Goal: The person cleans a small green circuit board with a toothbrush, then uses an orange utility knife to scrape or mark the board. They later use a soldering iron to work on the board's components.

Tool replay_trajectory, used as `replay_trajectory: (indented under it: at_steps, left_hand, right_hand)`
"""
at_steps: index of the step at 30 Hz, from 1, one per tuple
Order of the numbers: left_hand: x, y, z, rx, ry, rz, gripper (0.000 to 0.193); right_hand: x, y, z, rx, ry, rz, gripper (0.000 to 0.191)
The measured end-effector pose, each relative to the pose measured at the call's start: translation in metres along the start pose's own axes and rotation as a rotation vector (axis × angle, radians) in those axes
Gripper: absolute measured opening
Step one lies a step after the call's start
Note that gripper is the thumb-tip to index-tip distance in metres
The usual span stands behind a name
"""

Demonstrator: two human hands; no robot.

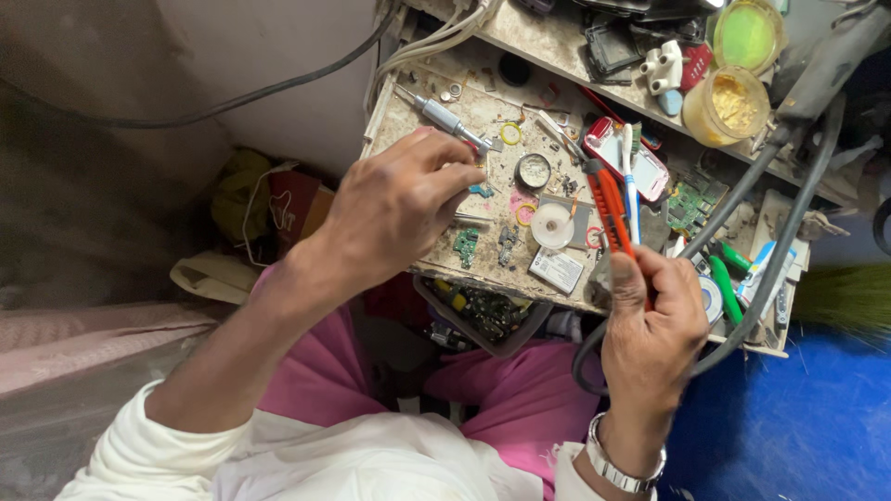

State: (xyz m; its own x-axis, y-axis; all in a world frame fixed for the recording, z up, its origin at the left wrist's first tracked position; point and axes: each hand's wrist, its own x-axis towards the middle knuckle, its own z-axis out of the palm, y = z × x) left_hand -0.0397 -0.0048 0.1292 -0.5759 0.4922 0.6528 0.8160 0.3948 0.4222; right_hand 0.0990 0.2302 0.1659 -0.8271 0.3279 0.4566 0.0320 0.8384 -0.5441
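Your left hand (pixel 394 209) reaches over the cluttered, dusty desk (pixel 436 116), fingers pinched near a small blue part (pixel 481 190); whether they grip it, you cannot tell. A silver metal screwdriver (pixel 445 119) lies just beyond. Your right hand (pixel 654 325) is clenched around a red-handled soldering tool (pixel 608 204), tip pointing up-desk beside a red-cased phone (pixel 624 156). A white round disc (pixel 552 225) sits between both hands.
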Motion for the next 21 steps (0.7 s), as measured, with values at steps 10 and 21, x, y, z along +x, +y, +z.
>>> replay_trajectory:
  at_steps: [10,21]
  left_hand:
    - [0.028,-0.006,0.05,0.09,-0.096,-0.03,0.014]
    - [0.028,-0.016,0.041,0.109,-0.106,-0.001,0.011]
  right_hand:
    - [0.017,0.017,0.007,1.007,0.07,0.26,0.024]
    - [0.028,0.015,0.018,1.312,-0.055,0.276,0.023]
